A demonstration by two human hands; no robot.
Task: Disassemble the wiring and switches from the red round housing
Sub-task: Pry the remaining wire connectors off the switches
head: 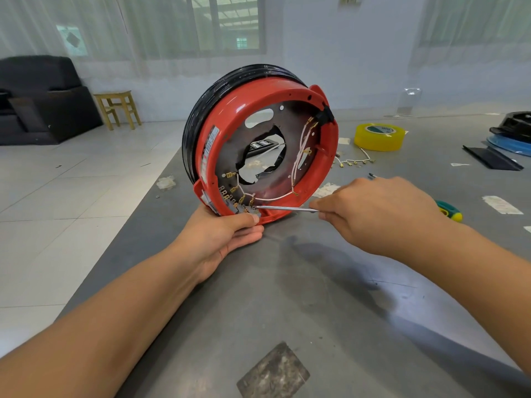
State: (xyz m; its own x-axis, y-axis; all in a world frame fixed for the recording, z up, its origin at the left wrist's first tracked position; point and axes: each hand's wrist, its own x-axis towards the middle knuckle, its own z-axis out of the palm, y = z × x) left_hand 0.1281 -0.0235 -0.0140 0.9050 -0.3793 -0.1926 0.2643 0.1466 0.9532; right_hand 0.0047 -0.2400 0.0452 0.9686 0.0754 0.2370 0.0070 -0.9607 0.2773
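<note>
— What is sitting at the left, and can the sticker be read?

— The red round housing [290, 94] is standing on edge on the grey table [330, 297]; its label [209, 145] is too blurred to read. The left hand [222, 239] is gripping the near rim, thumb curled over the switch block [244, 209].

— Anything inside it?

— White wires [298, 156] with brass terminals.

— And to the right?

— The right hand [379, 215] is pinching a screwdriver [287, 208], tip at the switches. Far right, yellow tape [379, 137] is lying.
</note>
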